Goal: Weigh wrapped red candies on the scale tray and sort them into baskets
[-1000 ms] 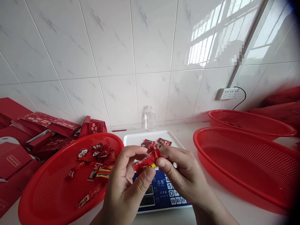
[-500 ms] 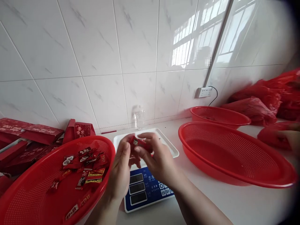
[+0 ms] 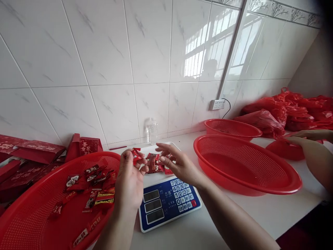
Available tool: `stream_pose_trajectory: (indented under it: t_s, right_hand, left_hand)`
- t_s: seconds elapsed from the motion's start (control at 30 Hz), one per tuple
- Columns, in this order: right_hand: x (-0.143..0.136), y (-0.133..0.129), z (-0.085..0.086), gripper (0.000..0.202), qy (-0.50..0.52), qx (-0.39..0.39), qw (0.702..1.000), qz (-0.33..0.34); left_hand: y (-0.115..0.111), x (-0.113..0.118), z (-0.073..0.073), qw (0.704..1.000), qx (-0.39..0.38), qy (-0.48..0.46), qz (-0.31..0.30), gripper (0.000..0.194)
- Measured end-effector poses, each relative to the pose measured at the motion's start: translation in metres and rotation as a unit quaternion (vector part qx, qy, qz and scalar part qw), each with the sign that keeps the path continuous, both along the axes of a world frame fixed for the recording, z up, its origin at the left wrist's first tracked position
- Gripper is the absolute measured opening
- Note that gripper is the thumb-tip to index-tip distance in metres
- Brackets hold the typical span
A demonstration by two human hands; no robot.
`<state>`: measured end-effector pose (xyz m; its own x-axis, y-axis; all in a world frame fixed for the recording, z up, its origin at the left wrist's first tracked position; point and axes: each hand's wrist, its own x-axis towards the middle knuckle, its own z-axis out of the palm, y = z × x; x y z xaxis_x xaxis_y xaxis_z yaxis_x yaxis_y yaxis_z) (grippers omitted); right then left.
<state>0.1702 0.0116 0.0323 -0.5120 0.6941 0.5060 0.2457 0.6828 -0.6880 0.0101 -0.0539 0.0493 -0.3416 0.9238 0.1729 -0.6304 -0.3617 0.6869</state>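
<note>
My left hand [image 3: 130, 180] is closed on a small red wrapped candy [image 3: 135, 156], pinched by thumb and fingers. To its right, my right hand [image 3: 180, 165] hovers over the scale's white tray with fingers apart and nothing visibly held. Several red candy packets [image 3: 152, 162] lie on the white tray [image 3: 173, 145], partly covered by my hands. The blue scale [image 3: 169, 203] sits below them, its displays dark. Left of my left hand, a red plastic basket [image 3: 23, 211] holds several small red, black and gold wrapped candies [image 3: 92, 185].
Two red baskets, one nearer [image 3: 241, 166] and one by the wall [image 3: 234, 128], stand right. Red plastic bags [image 3: 293, 107] pile beyond. Another person's arm [image 3: 317, 156] reaches in at right over a red item. Red boxes [image 3: 39, 149] lie left; a clear bottle [image 3: 153, 132] stands behind the scale.
My right hand has let go of the red candy and moved right, its fingers apart. My left hand keeps the candy. The view has shifted, showing more at right, including the other person's arm.
</note>
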Motion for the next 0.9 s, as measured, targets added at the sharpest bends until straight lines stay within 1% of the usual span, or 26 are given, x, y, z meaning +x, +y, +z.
stream_pose_trajectory:
  t_s: [0.03,0.07,0.1,0.23,0.27,0.33,0.47,0.53,0.6,0.73,0.9]
  right_hand:
    - [0.004,0.006,-0.004,0.048,-0.061,0.008,0.997,-0.047]
    - [0.007,0.013,-0.008,0.051,-0.112,0.010,0.991,-0.070]
    - [0.009,0.020,-0.013,0.055,-0.153,0.006,0.985,-0.075]
    - [0.008,0.043,-0.031,0.076,-0.277,-0.022,0.960,-0.038]
    - [0.006,0.046,-0.034,0.079,-0.299,-0.021,0.954,-0.032]
    - [0.000,0.051,-0.039,0.076,-0.327,-0.008,0.945,-0.026]
    - [-0.010,0.057,-0.044,0.056,-0.342,0.042,0.937,-0.049]
    - [-0.012,0.061,-0.045,0.044,-0.344,0.069,0.935,-0.058]
    - [-0.011,0.065,-0.045,0.035,-0.345,0.092,0.932,-0.059]
    - [-0.008,0.071,-0.042,0.030,-0.331,0.122,0.932,-0.081]
    - [-0.003,0.072,-0.035,0.026,-0.284,0.127,0.937,-0.160]
  left_hand:
    - [-0.001,-0.006,0.003,1.000,0.000,-0.017,0.008,0.035]
    - [-0.002,-0.011,0.006,1.000,0.001,-0.028,0.013,0.033]
    - [-0.004,-0.016,0.009,0.999,0.004,-0.033,0.014,0.031]
    - [-0.014,-0.025,0.021,0.999,0.018,-0.037,0.013,0.026]
    - [-0.017,-0.026,0.023,0.999,0.023,-0.038,0.013,0.026]
    - [-0.021,-0.026,0.026,0.999,0.037,-0.035,0.010,0.026]
    - [-0.026,-0.026,0.026,0.998,0.061,-0.013,0.000,0.025]
    - [-0.027,-0.026,0.025,0.998,0.069,0.000,0.000,0.024]
    - [-0.028,-0.026,0.025,0.997,0.078,0.008,0.001,0.024]
    - [-0.029,-0.023,0.024,0.996,0.086,0.018,-0.002,0.024]
    - [-0.031,-0.020,0.023,0.995,0.087,0.038,-0.024,0.024]
